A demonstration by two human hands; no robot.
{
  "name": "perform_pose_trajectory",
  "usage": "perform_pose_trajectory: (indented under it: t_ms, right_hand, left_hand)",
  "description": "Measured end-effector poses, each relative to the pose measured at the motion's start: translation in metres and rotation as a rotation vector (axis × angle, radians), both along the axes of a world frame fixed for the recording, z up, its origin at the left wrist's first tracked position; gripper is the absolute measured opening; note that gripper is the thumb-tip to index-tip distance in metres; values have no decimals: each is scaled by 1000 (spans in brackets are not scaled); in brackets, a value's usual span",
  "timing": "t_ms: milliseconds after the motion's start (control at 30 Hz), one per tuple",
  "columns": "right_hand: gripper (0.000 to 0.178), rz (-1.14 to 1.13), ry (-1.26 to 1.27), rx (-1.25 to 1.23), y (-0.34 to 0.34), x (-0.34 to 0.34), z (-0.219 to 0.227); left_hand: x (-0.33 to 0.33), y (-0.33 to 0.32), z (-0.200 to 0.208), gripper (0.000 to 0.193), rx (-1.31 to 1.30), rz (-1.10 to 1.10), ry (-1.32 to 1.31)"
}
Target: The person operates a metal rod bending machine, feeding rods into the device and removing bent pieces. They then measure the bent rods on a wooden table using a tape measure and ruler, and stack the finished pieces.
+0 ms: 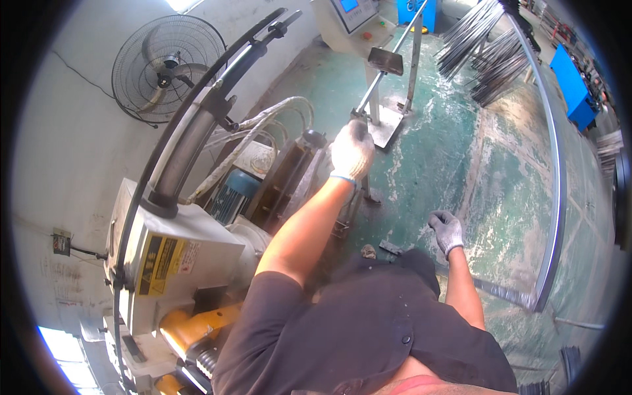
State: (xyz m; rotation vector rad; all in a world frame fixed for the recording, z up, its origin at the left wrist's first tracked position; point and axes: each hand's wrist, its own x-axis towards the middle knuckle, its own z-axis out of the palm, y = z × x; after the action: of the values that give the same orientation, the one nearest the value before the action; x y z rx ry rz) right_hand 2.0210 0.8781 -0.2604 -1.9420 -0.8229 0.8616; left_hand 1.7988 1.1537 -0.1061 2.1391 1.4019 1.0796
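Observation:
My left hand [353,153], in a whitish knit glove, reaches forward with its fingers closed round the near end of a slim metal rod [374,85]. Farther along, that rod carries a dark rectangular block [386,61], and a post on a pale base plate [387,126] stands beside it. Lower down, my right hand [448,232] hangs over the floor in a grey glove. Its fingers are loosely curled, and nothing shows in them. Right of it, a large dark metal tube frame [557,197] has its lower bar passing behind my right forearm.
A machine with a yellow warning label [160,265] and thick hoses stands on the left, below a wall fan [166,71]. A control console [349,23] is at the far end. Bundles of thin metal rods [471,39] and a blue panel [574,87] are at the far right.

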Motion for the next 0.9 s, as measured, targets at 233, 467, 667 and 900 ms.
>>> perform_pose_trajectory:
  t_ms: [233, 467, 667, 900]
  right_hand:
    - [26, -18, 29, 124, 148, 75, -7]
    - [22, 39, 154, 480, 371, 165, 70]
    - [22, 218, 304, 676, 550, 170, 174]
    - [25, 818, 72, 925, 727, 67, 258]
  left_hand:
    - [33, 105, -20, 20, -10, 91, 111]
    - [69, 165, -43, 23, -194, 321, 40]
    - [86, 179, -22, 27, -533, 440, 48]
    - [96, 175, -36, 19, -371, 715, 208]
